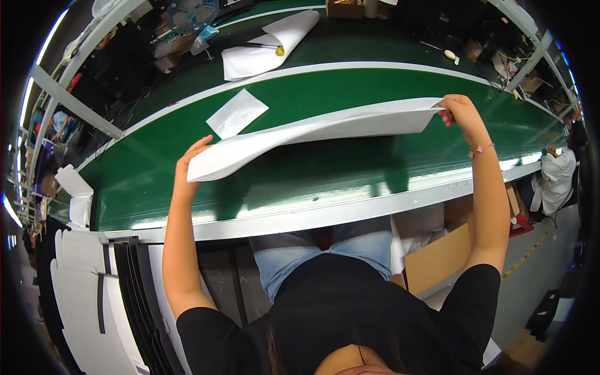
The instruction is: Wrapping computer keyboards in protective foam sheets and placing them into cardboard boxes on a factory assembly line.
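Observation:
A long, soft white sheet (300, 131), perhaps packing foam, is stretched across the green work surface, raised off it and casting a shadow below. My left hand (191, 157) is closed on its left end, with some of the fingers hidden behind the sheet. At the other end, the fingers of my right hand (461, 114) pinch the right corner. The sheet twists and sags toward its left part. Just behind it lies a small flat white packet (237, 113) on the green surface.
Beyond the pale rail, a loosely rolled white sheet (262, 53) lies with a yellow-handled tool (279, 50) on it. A fan (191, 14) stands far left. Black and white panels (134, 300) lean below the left edge. Cardboard (437, 259) stands under the right side.

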The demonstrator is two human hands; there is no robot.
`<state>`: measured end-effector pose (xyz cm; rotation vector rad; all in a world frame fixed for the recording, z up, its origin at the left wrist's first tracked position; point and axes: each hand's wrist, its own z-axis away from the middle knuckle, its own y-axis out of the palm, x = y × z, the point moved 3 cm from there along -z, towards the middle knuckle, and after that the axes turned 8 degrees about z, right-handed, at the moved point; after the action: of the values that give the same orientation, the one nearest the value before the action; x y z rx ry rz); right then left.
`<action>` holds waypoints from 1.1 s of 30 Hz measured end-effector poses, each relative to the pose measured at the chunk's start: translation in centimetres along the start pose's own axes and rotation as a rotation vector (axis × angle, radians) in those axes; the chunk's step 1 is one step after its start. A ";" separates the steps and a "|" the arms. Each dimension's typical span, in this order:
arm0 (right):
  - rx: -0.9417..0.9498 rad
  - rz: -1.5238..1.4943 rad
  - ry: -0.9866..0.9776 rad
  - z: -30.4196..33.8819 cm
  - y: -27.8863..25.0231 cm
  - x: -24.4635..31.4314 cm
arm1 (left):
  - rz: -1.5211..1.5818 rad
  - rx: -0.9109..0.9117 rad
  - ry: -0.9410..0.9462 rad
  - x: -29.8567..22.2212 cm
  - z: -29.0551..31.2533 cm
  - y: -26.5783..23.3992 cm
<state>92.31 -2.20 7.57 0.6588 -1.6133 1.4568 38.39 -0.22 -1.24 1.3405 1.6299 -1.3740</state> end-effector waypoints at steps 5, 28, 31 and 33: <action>0.036 -0.112 -0.059 0.3 -0.9 -0.9 | 0.163 -0.152 -0.162 -0.8 -0.8 -1.3; -0.115 -0.455 -0.115 -1.8 7.4 -4.5 | 0.491 -0.541 -0.119 1.5 1.8 -2.7; -0.144 -0.473 -0.124 -0.1 7.5 -5.1 | 0.483 -0.546 -0.164 2.2 2.1 -3.2; -0.173 -0.492 -0.141 0.5 7.7 -5.2 | 0.476 -0.553 -0.202 2.5 2.3 -3.5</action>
<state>88.49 -2.09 -0.90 0.9915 -1.5217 0.9200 33.97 -1.44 -3.00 1.1109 1.3077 -0.6826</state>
